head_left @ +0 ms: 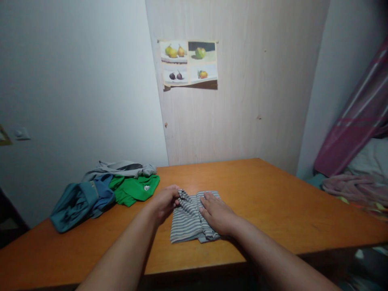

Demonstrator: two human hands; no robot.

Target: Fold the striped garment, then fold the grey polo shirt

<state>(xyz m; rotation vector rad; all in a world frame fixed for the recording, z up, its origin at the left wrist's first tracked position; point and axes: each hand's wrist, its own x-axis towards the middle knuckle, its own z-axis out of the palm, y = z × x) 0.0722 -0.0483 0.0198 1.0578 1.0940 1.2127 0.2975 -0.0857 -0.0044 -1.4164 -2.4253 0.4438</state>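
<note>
A grey-and-white striped garment lies partly folded on the wooden table, near its front edge. Its right part is doubled over into a narrow band. My left hand pinches the garment's far left corner and lifts it slightly, so the cloth creases there. My right hand rests flat on the folded right part, fingers stretched out and pointing up and left. What kind of garment it is, I cannot tell from this folded shape.
On the left of the orange-brown table lie a green garment, a blue-teal garment and a grey garment in a loose pile. A fruit poster hangs on the back wall. Right of the table are a pink curtain and crumpled bedding.
</note>
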